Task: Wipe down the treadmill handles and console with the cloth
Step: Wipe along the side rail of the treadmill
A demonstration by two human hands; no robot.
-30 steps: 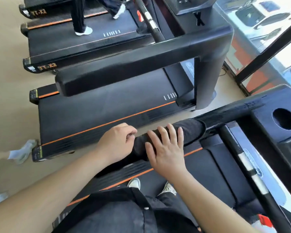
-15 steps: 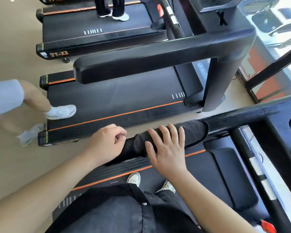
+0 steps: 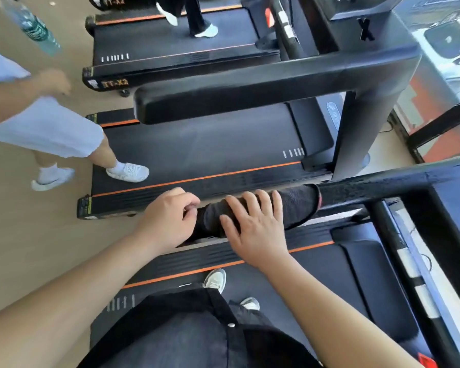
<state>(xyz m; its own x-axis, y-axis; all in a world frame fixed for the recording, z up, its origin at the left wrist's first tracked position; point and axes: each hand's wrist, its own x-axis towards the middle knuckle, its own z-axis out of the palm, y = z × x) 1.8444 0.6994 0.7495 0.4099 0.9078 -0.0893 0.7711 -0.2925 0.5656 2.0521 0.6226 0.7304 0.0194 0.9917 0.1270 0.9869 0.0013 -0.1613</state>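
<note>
Wiping the left handle [image 3: 369, 191]: right hand [image 3: 252, 229] flat, fingers spread on the cloth [image 3: 298, 205], left hand [image 3: 168, 219] pinching its end. Next I'd slide toward the console.

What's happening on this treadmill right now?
A person standing on the treadmill is wiping its left handle with a dark cloth wrapped around the bar. The right hand lies flat on the cloth, fingers spread; the left hand is curled at the cloth's near end. The console is out of view. Someone else is stepping onto the next treadmill.
</note>
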